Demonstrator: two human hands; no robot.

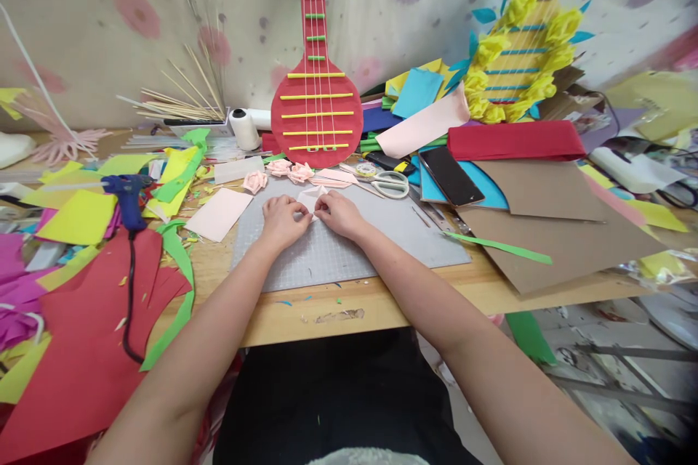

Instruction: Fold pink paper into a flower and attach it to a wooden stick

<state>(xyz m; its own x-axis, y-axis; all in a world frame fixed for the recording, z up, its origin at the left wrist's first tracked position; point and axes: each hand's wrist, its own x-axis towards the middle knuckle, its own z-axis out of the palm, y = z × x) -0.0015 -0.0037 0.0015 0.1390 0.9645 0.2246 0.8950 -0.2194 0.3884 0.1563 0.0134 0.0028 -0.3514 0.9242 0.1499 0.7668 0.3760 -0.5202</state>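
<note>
- The left hand point(284, 221) and right hand point(338, 213) are pinching pale pink paper point(313, 197) between thumb and fingers.
- The paper is lying over the upper part of the grey cutting mat point(382, 240), between the hands.
- A light, even pinch is probably serving best; hard pressing is risking stray creases.
- Paper roses point(299, 173) are sitting just beyond the hands, risking being crushed by a forward push.
- Scissors point(393, 184) are lying near the right hand, limiting sideways movement.
- The glue gun point(128, 197) is standing well apart, leftward.
</note>
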